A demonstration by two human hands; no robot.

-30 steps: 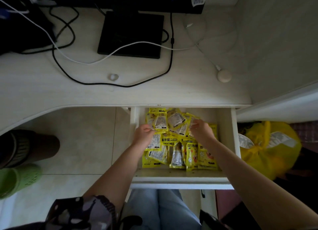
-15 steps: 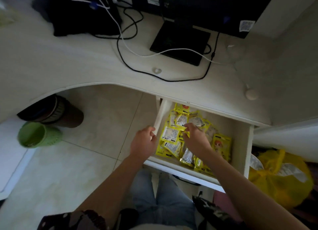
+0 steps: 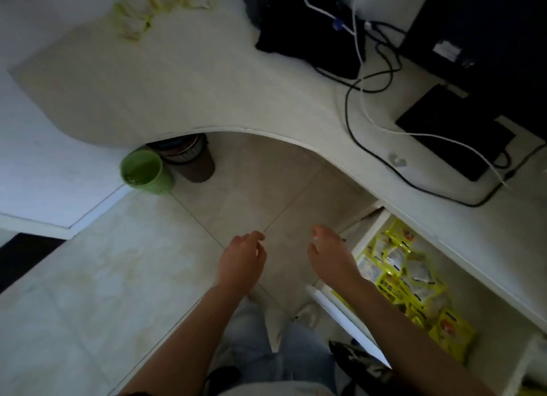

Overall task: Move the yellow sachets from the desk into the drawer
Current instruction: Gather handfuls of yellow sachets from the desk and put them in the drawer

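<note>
On desk (image 3: 183, 79), far left: blurred sachets (image 3: 139, 13); more sachets in drawer (image 3: 370, 235) at right; over tiled floor (image 3: 103, 277), left hand (image 3: 241, 262) and right hand (image 3: 330, 255), loose, empty.

Open drawer (image 3: 352, 249) sits under desk (image 3: 183, 79) at right, sachets (image 3: 405, 272) piled inside it. More sachets (image 3: 139, 13) lie on desk top at far left corner, blurred. Monitor (image 3: 485, 25) at back right of desk, its base (image 3: 453, 132) in front, cables (image 3: 364, 79) trailing left of base. Two bins (image 3: 148, 170) on floor (image 3: 118, 277) under desk's left part. Both hands, left hand (image 3: 241, 262) and right hand (image 3: 330, 258), hang over floor, left of drawer, holding nothing.
</note>
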